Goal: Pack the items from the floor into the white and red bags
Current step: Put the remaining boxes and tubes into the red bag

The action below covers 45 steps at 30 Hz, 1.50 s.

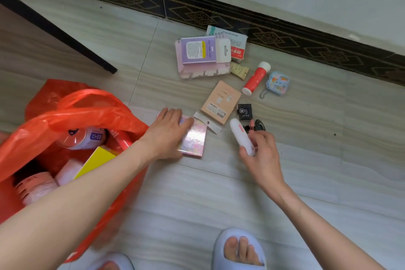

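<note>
The person crouches over the tiled floor (197,193), pale slippers (238,250) showing at six o'clock. The left hand (168,132) lies across a shiny pink box (195,138), its fingers (173,116) curled over the far edge and the thumb along the side, holding it against the floor just beside the red bag (65,112). That bag gapes open at nine o'clock (already holding a white bottle (85,138), a yellow box (96,160) and a couple of pink tubs (35,186)).

The right hand (263,155) pinches the lower end of a white pen-shaped gadget (241,136), which is tilted toward eleven o'clock, just in front of a small black box (244,112) and a dark keyring piece (259,125).

Farther out, toward one o'clock, the loose things lie close together: a peach card packet (221,101), a red and white tube (255,79), a blue pouch (278,83), a beige sachet (240,70), and a purple box (199,50) stacked on a pink notebook (197,71), with a leaflet pack (236,44) behind, near the dark patterned skirting (285,35).
</note>
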Each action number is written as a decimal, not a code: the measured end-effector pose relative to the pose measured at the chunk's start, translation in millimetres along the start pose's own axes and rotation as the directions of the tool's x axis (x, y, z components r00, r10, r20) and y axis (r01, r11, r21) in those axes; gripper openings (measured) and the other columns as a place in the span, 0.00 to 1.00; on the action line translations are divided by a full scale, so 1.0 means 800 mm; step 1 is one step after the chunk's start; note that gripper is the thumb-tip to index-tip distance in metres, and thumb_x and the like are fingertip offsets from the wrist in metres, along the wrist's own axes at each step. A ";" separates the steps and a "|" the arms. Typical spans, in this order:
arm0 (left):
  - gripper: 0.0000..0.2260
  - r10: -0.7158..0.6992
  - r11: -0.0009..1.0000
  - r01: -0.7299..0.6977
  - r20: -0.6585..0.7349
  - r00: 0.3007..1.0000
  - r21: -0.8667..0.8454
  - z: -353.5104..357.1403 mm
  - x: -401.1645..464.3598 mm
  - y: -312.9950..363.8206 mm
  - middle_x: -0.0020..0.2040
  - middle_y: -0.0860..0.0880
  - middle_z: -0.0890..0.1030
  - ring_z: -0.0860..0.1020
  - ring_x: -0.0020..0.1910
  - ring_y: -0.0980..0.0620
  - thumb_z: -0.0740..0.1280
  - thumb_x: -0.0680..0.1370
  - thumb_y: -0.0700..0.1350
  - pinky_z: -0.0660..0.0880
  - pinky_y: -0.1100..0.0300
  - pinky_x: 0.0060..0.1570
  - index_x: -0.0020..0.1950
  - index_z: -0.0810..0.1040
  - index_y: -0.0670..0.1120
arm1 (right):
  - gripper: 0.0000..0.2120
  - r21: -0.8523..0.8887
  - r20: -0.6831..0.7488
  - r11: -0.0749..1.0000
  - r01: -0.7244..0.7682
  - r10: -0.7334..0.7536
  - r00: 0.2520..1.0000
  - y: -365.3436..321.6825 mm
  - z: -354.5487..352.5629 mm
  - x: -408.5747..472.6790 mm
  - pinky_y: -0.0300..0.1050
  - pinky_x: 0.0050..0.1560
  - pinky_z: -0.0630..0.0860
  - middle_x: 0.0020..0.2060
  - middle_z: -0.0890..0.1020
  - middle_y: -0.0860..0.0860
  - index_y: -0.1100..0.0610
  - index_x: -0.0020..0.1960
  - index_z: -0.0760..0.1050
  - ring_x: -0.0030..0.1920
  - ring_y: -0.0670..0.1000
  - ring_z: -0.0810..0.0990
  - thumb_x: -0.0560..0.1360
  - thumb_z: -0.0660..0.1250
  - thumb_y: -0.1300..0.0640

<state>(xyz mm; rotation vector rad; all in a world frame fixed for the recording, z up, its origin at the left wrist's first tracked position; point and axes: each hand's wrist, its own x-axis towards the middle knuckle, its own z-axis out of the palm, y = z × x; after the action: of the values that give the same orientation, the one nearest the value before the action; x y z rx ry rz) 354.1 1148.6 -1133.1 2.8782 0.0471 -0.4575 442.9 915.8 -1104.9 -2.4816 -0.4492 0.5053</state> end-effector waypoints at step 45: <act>0.23 -0.690 0.706 0.689 -0.380 0.616 -0.163 0.013 -0.311 -0.063 0.51 0.42 0.79 0.77 0.44 0.39 0.65 0.65 0.33 0.75 0.49 0.41 0.60 0.76 0.43 | 0.12 -0.001 0.362 0.964 0.264 -0.246 0.899 -0.285 0.133 -0.068 0.50 0.53 0.73 0.51 0.82 0.59 0.62 0.53 0.79 0.53 0.59 0.77 0.72 0.66 0.59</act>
<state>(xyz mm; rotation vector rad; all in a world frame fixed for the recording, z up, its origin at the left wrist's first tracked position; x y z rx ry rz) 111.3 1196.2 -1076.4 2.7857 1.2717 0.0730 301.9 1121.0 -1039.8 -2.3278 -0.9298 0.8508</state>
